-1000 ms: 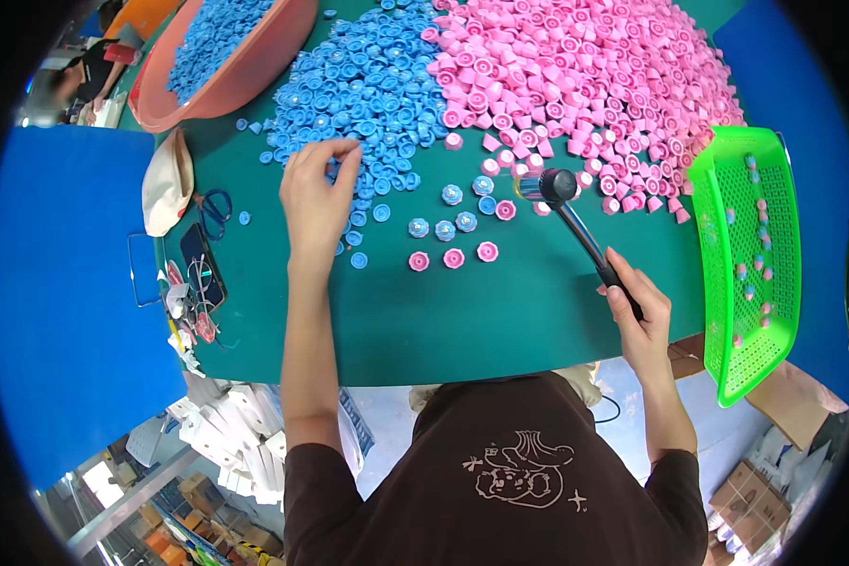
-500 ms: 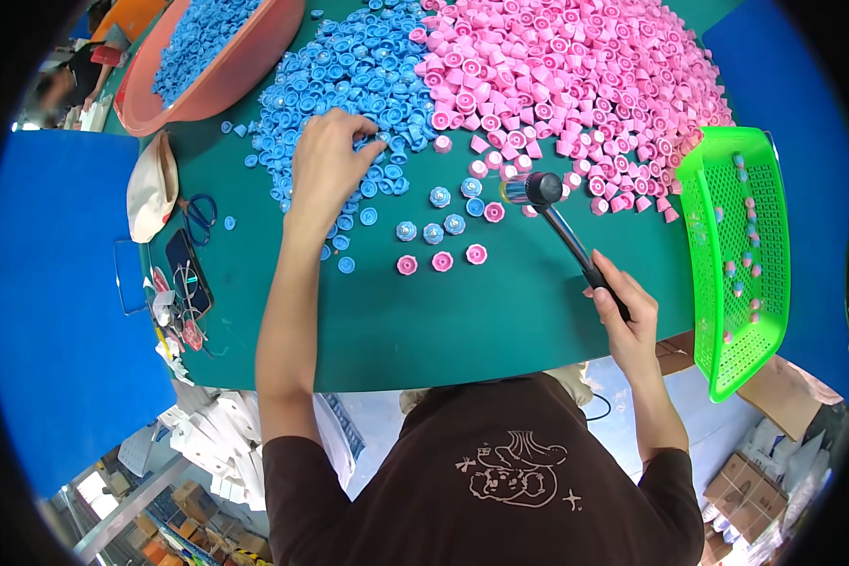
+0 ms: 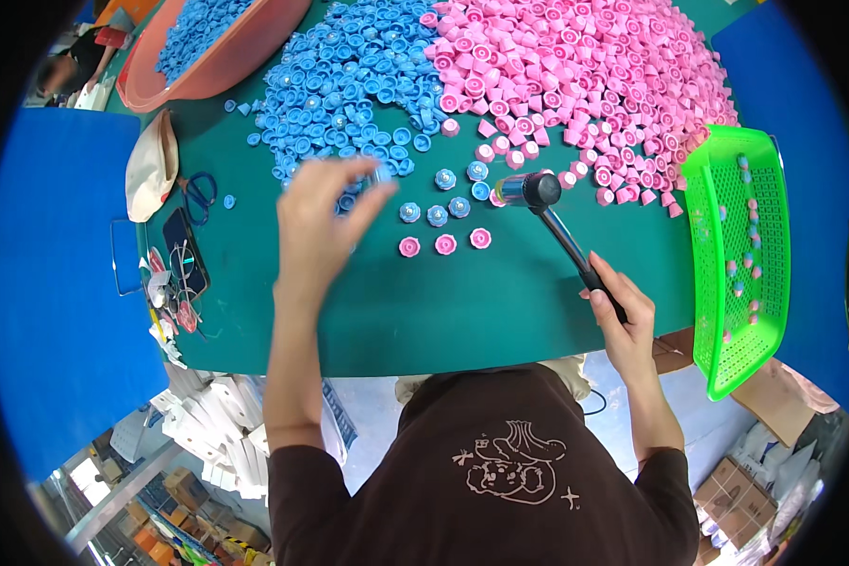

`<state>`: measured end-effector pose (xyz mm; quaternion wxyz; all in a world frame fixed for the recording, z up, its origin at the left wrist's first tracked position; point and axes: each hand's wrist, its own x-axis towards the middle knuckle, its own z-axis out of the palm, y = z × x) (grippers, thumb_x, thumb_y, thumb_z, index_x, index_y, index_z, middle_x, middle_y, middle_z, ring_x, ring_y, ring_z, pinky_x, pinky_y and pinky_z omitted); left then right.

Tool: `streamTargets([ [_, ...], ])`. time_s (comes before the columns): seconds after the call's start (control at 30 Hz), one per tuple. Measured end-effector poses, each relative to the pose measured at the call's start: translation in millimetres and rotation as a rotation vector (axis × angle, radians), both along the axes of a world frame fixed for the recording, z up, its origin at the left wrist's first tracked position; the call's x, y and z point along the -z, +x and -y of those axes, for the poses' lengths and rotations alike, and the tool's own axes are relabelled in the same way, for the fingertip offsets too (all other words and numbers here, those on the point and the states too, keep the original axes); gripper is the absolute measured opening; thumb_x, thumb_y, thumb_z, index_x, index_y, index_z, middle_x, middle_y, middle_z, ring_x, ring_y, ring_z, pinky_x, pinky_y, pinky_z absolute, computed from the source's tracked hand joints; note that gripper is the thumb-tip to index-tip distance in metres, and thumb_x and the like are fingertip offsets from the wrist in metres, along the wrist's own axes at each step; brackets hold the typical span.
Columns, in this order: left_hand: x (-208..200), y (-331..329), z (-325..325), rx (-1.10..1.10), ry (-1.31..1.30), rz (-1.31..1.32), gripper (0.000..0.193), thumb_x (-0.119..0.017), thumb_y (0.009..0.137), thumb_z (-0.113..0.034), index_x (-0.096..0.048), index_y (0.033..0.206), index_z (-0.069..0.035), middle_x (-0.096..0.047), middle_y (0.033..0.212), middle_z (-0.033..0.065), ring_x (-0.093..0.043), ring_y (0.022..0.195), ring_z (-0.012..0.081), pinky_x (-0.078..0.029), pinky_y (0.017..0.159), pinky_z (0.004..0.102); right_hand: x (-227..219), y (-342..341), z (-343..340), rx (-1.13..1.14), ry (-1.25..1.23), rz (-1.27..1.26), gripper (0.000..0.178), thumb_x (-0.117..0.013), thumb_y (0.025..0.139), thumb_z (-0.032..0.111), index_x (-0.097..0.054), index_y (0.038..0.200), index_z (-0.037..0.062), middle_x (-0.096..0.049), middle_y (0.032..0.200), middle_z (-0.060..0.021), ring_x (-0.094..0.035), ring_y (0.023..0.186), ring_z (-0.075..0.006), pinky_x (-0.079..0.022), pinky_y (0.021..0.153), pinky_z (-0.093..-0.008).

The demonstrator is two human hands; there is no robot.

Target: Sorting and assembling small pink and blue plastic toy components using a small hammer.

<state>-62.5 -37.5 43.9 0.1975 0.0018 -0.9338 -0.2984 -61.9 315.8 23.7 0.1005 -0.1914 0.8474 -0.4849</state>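
My left hand [image 3: 325,212] is pinched on a small blue plastic cap [image 3: 381,174], partly hidden and blurred, in front of the blue cap pile [image 3: 330,85]. My right hand [image 3: 626,311] grips the dark handle of a mallet [image 3: 575,247]. Its black-ended head hovers over the table, partly covering a pink piece. Between my hands, several blue caps with a pale centre [image 3: 437,216] stand in loose rows. Nearest to me, three pink flower-edged pieces [image 3: 446,245] form a row. One hollow blue cap [image 3: 481,191] lies beside the mallet head.
A large heap of pink pieces [image 3: 575,75] covers the far right. At the right edge stands a green basket [image 3: 708,283] with several pink-and-blue pieces. A pink-orange tub [image 3: 245,66] of blue caps is far left. Scissors [image 3: 198,192] and a phone [image 3: 185,250] lie at left.
My left hand has drawn back from the blue pile toward me, with a blue cap now in its fingertips. My right hand and the mallet have hardly moved. The view has shifted slightly.
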Motion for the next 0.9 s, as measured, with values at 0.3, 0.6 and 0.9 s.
streamTargets([
  [0.3,39.7,56.2,-30.6,-0.017,0.012,0.011,0.025,-0.081,0.072,-0.008,-0.072,0.095,-0.008,-0.071,0.093,0.0044,-0.062,0.084,0.0231,-0.049,0.075,0.0345,-10.8,3.9,19.0,-0.103,0.016,0.104,0.037,-0.061,0.095,0.012,-0.059,0.13,-0.0007,-0.063,0.088,-0.0088,-0.062,0.078,-0.0155,-0.047,0.071,-0.0266],
  [0.6,43.5,56.6,-29.0,0.013,-0.021,0.032,0.024,-0.081,0.072,-0.01,-0.071,0.093,-0.008,-0.069,0.091,0.0048,-0.061,0.085,0.0238,-0.048,0.074,0.0352,-10.5,10.1,19.1,-0.116,0.046,0.08,0.037,-0.061,0.095,0.012,-0.059,0.13,-0.0005,-0.063,0.086,-0.0094,-0.061,0.076,-0.0154,-0.047,0.069,-0.0268],
  [0.9,41.0,60.5,-25.9,-0.004,0.019,0.047,0.028,-0.081,0.072,-0.012,-0.072,0.098,-0.007,-0.069,0.096,0.0066,-0.061,0.088,0.0247,-0.049,0.078,0.0356,-13.3,13.4,31.1,-0.19,0.069,0.063,0.037,-0.061,0.093,0.005,-0.06,0.129,0.0001,-0.061,0.081,-0.0091,-0.058,0.072,-0.0156,-0.046,0.066,-0.0267],
])
